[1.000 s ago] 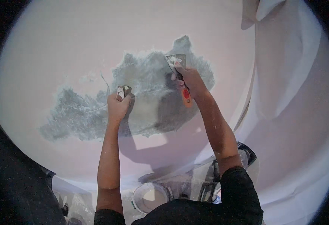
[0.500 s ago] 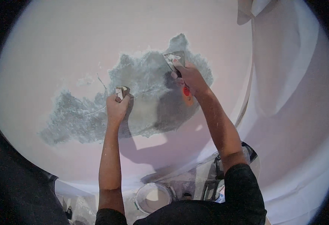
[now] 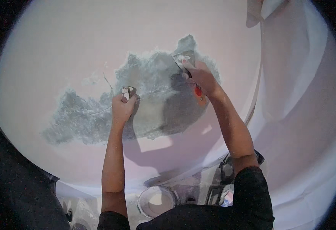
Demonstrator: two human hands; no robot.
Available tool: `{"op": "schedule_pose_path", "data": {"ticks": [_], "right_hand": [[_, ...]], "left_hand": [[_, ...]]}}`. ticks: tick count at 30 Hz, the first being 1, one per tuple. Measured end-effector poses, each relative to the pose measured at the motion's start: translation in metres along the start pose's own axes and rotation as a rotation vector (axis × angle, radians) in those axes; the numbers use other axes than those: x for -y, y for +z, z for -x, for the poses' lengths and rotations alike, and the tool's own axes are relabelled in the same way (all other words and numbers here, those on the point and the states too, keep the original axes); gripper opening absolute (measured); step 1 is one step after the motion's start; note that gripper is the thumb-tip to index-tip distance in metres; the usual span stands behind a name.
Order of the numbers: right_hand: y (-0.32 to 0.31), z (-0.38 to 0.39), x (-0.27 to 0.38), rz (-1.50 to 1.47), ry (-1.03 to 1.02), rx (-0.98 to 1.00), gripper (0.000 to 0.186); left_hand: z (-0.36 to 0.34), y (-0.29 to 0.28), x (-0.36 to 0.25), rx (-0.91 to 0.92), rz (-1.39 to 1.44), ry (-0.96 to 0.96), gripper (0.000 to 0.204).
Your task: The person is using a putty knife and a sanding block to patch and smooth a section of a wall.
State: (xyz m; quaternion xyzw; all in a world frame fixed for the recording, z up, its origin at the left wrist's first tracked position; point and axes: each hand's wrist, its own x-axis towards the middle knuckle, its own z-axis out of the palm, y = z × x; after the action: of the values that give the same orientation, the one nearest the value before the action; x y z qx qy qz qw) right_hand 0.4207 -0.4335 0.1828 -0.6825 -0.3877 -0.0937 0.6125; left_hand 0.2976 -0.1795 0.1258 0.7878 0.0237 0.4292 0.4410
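A pale pink wall (image 3: 60,46) carries a large irregular grey patch (image 3: 145,69) with ragged whitish edges and a thin crack line across it. My right hand (image 3: 203,78) is closed on a putty knife (image 3: 189,56) with a red and orange handle; white filler sits on its blade, which lies at the upper right of the patch. My left hand (image 3: 122,110) is closed on a smaller scraper (image 3: 127,93) smeared with white filler, held over the middle of the patch. Whether this blade touches the wall I cannot tell.
Below the wall, a white bucket (image 3: 156,201) with pale contents stands on the dusty floor. Dark-framed items (image 3: 214,194) are beside it, partly behind my right arm. White sheeting (image 3: 294,96) hangs at the right, and something dark (image 3: 14,180) fills the lower left.
The view has shifted slightly, so wall and hands sit a little farther right in it. Both hands keep their tools at nearly the same spots on the patch.
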Motion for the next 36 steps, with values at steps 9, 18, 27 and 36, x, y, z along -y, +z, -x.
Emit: {"op": "schedule_pose_path", "data": {"ticks": [9,18,27,36], "right_hand": [[0.008,0.006,0.014,-0.149,0.188,-0.016,0.029],[0.009,0.008,0.021,-0.284,0.226,0.006,0.026],[0.01,0.005,0.016,-0.266,0.243,0.009,0.024],[0.021,0.003,0.011,-0.312,0.214,-0.029,0.025]], "left_hand": [[-0.002,-0.001,0.001,0.007,-0.096,-0.075,0.032],[-0.003,0.0,0.01,0.045,0.027,-0.097,0.033],[-0.004,0.0,0.008,0.044,-0.016,-0.119,0.035],[0.0,-0.004,-0.005,0.069,-0.02,-0.043,0.027]]}}
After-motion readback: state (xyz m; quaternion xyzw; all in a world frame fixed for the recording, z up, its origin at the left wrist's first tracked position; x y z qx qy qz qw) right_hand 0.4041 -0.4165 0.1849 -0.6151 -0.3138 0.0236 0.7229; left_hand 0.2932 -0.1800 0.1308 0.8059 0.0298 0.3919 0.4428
